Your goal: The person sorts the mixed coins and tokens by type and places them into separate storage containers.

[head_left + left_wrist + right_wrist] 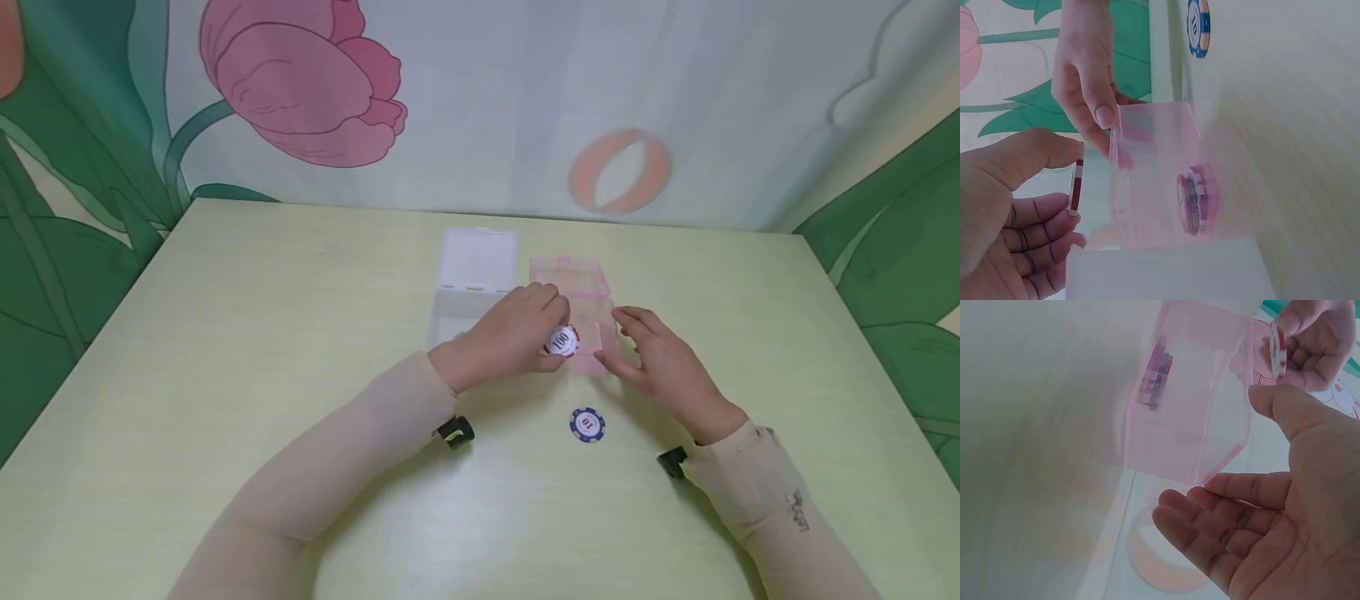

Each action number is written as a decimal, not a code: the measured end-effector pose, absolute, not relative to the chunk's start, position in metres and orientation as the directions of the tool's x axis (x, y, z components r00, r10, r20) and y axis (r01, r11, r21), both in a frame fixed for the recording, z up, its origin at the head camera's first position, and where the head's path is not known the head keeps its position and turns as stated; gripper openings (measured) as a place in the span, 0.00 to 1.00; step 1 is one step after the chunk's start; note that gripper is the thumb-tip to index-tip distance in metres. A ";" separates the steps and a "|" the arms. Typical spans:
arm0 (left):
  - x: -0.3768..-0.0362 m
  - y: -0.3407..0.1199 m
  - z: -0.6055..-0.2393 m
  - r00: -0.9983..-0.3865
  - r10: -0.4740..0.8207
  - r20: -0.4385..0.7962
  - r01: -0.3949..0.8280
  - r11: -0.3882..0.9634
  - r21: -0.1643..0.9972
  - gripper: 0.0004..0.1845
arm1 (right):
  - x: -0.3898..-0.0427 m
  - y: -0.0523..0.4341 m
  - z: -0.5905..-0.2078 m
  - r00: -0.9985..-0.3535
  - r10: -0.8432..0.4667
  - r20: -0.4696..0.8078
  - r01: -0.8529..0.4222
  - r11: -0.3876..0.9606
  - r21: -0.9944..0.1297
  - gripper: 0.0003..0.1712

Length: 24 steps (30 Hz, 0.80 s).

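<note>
My left hand (513,333) pinches a white and red poker chip (562,340) marked 100 between thumb and fingers, above the open pink see-through box (609,333). In the left wrist view the chip (1076,187) stands on edge in the grip, apart from the box. My right hand (671,371) holds the box at its right end, thumb on the near side and fingers at the far corner. A few chips (1191,203) lie together on the bottom of the pink box, seen through its wall. A blue poker chip (587,425) marked 10 lies on the table in front.
A white box (442,312) with its lid (477,257) raised stands left of the pink box, partly hidden by my left hand. The pale table (300,275) reaches back to a flower-printed curtain (480,108). Black wrist cameras hang under both sleeves.
</note>
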<state>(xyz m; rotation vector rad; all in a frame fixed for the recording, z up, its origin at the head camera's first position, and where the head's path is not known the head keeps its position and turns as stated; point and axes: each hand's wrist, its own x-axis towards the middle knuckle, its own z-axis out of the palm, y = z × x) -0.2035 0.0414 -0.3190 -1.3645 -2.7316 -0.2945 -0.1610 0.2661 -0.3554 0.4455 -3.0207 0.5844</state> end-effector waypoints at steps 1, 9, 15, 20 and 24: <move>-0.206 0.044 -0.319 -0.610 0.779 0.145 0.793 0.595 0.131 0.21 | -0.161 0.266 -0.355 -0.959 -0.270 0.082 -0.281 0.888 -0.363 0.38; -0.222 0.057 -0.322 -0.667 0.742 0.059 0.743 0.659 0.113 0.22 | -0.161 0.266 -0.356 -0.963 -0.263 0.062 -0.267 0.891 -0.366 0.38; -0.231 0.066 -0.326 -0.701 0.712 -0.039 0.704 0.700 0.122 0.25 | -0.161 0.267 -0.355 -0.963 -0.265 0.055 -0.266 0.888 -0.374 0.38; -0.233 0.070 -0.324 -0.712 0.695 -0.096 0.691 0.719 0.080 0.25 | -0.161 0.267 -0.355 -0.964 -0.263 0.051 -0.262 0.890 -0.373 0.38; -0.232 0.072 -0.323 -0.719 0.685 -0.119 0.681 0.728 0.072 0.26 | -0.161 0.267 -0.354 -0.964 -0.261 0.049 -0.260 0.892 -0.370 0.38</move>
